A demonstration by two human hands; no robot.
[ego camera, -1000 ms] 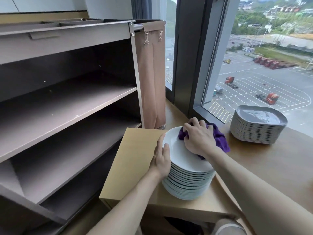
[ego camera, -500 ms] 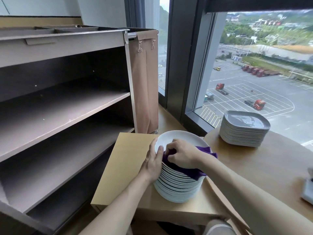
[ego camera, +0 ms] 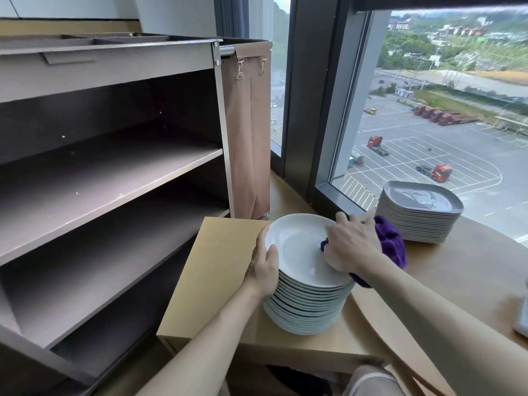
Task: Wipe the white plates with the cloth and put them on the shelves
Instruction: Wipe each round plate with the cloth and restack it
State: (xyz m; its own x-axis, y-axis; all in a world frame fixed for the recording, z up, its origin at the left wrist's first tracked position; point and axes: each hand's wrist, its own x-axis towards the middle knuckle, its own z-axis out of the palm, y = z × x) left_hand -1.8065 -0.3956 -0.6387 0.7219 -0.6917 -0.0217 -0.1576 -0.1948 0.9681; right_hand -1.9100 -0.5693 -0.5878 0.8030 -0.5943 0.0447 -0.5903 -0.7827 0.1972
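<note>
Fingers R hand [ego camera: 353, 247] press cloth [ego camera: 392, 243] on plate [ego camera: 297, 248]; L hand [ego camera: 264, 271] grips rim.

open shelves [ego camera: 114, 178], brown bag [ego camera: 251, 138] alongside

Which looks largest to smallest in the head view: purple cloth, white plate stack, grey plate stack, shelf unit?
1. shelf unit
2. white plate stack
3. grey plate stack (farther off, so unsure)
4. purple cloth, partly hidden
</note>
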